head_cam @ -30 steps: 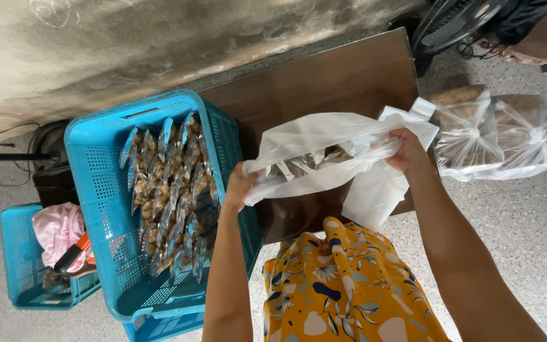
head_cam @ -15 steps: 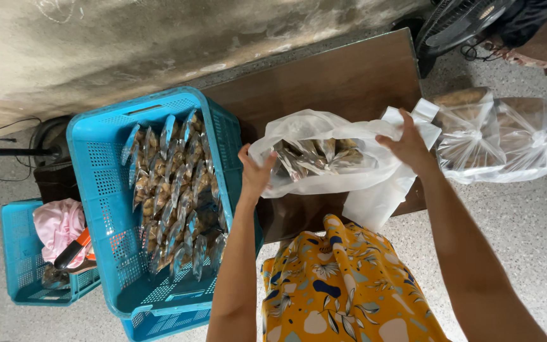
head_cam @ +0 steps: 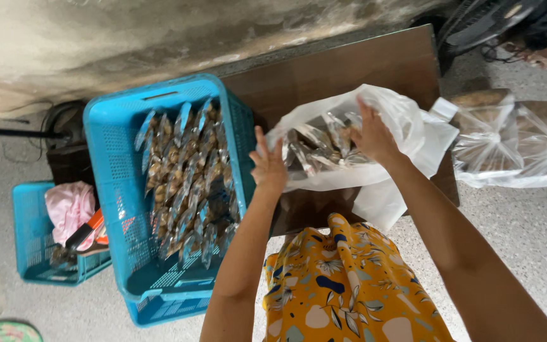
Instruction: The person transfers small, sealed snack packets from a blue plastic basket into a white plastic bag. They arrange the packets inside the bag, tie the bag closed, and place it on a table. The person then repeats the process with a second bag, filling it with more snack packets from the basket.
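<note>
Brown wooden tabletop (head_cam: 349,69) stood by a stained wall (head_cam: 128,44), grey speckled floor (head_cam: 527,221) below. Both hands, left hand (head_cam: 268,166) and right hand (head_cam: 371,134), were spread flat on the white plastic bag (head_cam: 406,126), gripping nothing.

Your left hand (head_cam: 268,166) sat hemmed between crate (head_cam: 112,158) and bag (head_cam: 375,136); bare tabletop (head_cam: 343,66) beyond lay open.

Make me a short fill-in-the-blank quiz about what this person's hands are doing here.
1. Both hands, left hand and right hand, are on a white plastic ____ of packets.
2. The big crate full of packets is coloured ____.
3. The white bag lies on a brown ____.
4. In the small crate lies a ____ cloth.

Missing words: bag; blue; table; pink
</note>
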